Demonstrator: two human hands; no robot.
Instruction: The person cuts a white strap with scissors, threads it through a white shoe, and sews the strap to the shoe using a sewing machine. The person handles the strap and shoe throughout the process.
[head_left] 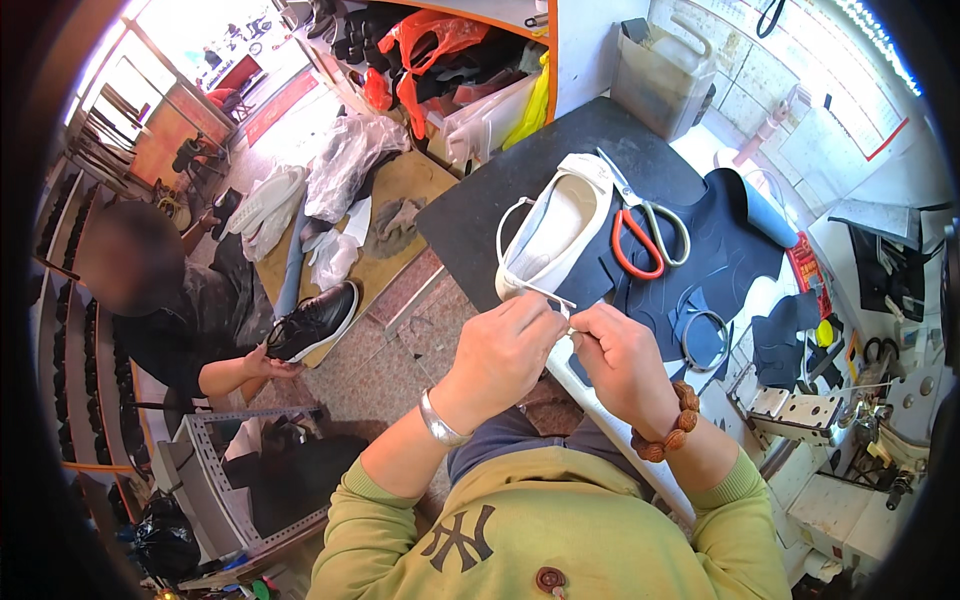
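Note:
A white shoe (562,222) with a thin strap rests on the black tabletop in front of me, its toe pointing away. The slim white strap (545,294) reaches from its heel end toward my fingers. My left hand (510,350) is closed in a pinch at the strap, a silver bangle on its wrist. Close beside it, my right hand (622,365) pinches at the same spot, fingertips nearly meeting the left ones; a small white bit shows between them. Scissors (638,240) with one red and one pale handle lie partly open right of the shoe.
Dark sheet material (725,235) and a roll of tape (705,338) lie on the black table (470,215). A cloudy plastic jug (665,75) stands behind. Machine parts (800,415) are at right. At left, another person's hand (262,370) touches a black shoe (315,320) on a board.

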